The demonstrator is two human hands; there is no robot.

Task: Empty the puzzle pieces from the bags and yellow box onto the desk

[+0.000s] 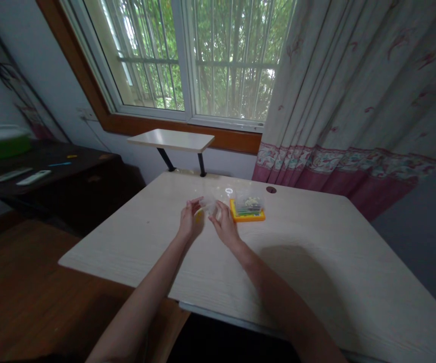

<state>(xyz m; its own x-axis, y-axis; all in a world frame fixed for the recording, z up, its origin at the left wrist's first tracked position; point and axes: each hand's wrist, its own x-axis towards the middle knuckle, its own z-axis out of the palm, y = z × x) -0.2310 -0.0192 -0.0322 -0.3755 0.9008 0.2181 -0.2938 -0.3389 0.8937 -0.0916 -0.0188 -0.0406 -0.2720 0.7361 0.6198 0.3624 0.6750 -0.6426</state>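
Note:
Both my hands reach out over the middle of a pale wooden table (316,262). My left hand (189,220) and my right hand (223,223) are closed on the two sides of a small clear plastic bag (209,204), held between them just above the tabletop. Something small and yellow (199,214) shows by my left fingers; I cannot make out what it is. Just right of my right hand lies an orange tray (247,216) with a clear bag of small pieces (249,202) on it.
A small raised shelf (171,139) stands at the table's far edge under the window. A cable hole (271,189) is near the back. A dark side table (51,174) with remotes stands at left. A pink-bordered curtain (354,101) hangs at right.

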